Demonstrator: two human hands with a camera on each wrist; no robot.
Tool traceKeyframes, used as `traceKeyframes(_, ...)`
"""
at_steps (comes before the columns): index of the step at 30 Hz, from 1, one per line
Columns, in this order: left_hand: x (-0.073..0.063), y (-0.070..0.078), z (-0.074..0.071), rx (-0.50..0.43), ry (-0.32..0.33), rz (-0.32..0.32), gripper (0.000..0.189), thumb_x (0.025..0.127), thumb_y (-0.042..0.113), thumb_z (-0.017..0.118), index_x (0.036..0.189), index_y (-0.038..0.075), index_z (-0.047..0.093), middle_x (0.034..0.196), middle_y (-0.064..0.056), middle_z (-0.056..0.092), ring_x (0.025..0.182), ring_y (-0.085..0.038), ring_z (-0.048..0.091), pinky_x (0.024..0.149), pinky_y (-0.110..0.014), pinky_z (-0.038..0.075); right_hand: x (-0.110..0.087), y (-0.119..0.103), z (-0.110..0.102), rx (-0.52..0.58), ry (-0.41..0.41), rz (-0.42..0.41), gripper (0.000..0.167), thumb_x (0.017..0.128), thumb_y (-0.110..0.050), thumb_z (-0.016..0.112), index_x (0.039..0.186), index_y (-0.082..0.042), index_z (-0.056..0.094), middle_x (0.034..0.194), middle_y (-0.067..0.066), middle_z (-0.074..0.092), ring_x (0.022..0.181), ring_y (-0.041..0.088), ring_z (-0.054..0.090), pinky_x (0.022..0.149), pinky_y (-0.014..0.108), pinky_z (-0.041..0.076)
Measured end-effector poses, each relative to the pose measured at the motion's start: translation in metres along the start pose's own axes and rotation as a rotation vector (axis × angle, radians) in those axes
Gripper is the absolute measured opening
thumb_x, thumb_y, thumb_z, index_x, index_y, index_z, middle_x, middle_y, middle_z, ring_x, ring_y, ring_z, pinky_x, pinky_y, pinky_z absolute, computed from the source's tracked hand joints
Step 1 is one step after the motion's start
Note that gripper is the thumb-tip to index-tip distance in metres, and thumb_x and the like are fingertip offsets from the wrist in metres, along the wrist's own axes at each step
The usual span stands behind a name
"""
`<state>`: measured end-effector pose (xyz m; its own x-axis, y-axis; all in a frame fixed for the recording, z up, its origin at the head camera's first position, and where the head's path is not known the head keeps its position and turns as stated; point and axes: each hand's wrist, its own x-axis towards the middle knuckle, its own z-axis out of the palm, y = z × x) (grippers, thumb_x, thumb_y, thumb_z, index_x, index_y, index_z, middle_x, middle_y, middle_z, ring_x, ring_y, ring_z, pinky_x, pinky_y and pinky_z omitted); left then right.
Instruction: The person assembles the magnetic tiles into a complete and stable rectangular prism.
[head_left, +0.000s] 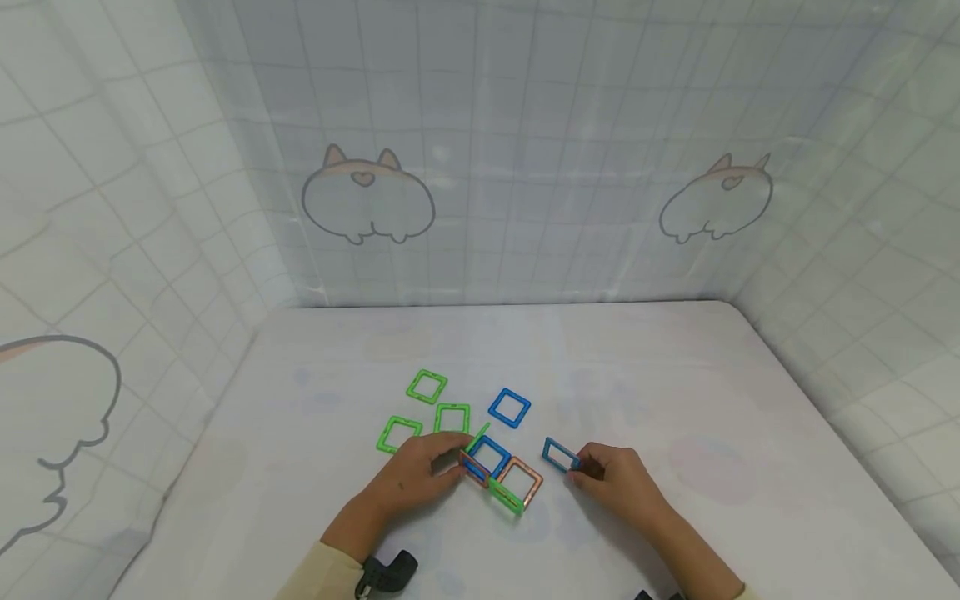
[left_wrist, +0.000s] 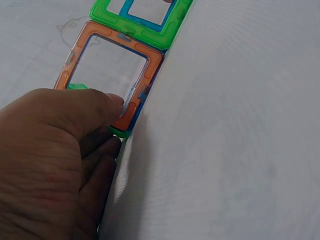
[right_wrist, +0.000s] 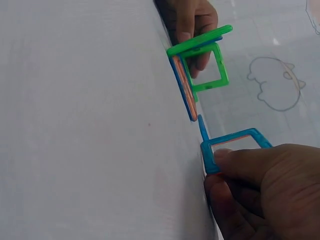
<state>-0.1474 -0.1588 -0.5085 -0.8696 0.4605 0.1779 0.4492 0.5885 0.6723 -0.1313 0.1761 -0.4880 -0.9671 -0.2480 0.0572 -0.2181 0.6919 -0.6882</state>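
My left hand [head_left: 408,475] pinches an upright orange square magnetic tile [left_wrist: 152,62], thumb on its face, at the left side of a small group of tiles. Flat in that group lie a blue tile [head_left: 501,445] and an orange tile [head_left: 536,487], edge to edge. A green tile [head_left: 507,497] stands at the near edge of the flat orange one, and another green tile [head_left: 477,437] stands by my left fingertips. To the right, apart from the group, my right hand [head_left: 618,479] holds a blue square tile [right_wrist: 232,134] by its edge, tilted, between thumb and fingers.
Behind the group lie loose tiles: a blue one [head_left: 520,396] and three green ones [head_left: 435,375], the nearest beside my left hand. The white table [head_left: 637,367] ends at a tiled-pattern curtain [head_left: 525,167] at the back and sides.
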Motion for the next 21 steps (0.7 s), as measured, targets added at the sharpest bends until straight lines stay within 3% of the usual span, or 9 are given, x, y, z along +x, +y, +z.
traceKeyframes(9, 0.000, 0.000, 0.000, 0.004, -0.001, 0.008, 0.043, 0.090, 0.019, 0.074, 0.132, 0.019, 0.064, 0.133, 0.010, 0.064, 0.126, -0.011, 0.057, 0.107, -0.036, 0.048, 0.000, -0.004, 0.004, 0.026, -0.118, -0.001, 0.012, 0.083, -0.016, 0.080, 0.087, -0.022, 0.070, 0.081, -0.016, 0.069, 0.071, 0.002, 0.062, 0.064, 0.021, 0.056)
traceKeyframes(21, 0.001, 0.002, -0.001, -0.002, -0.017, -0.004, 0.051, 0.090, 0.017, 0.075, 0.138, 0.018, 0.060, 0.137, 0.007, 0.061, 0.129, -0.013, 0.056, 0.106, -0.034, 0.049, 0.006, -0.011, 0.011, -0.004, -0.149, -0.042, 0.009, 0.086, -0.022, 0.078, 0.093, -0.021, 0.072, 0.085, -0.017, 0.070, 0.073, 0.000, 0.061, 0.065, 0.020, 0.055)
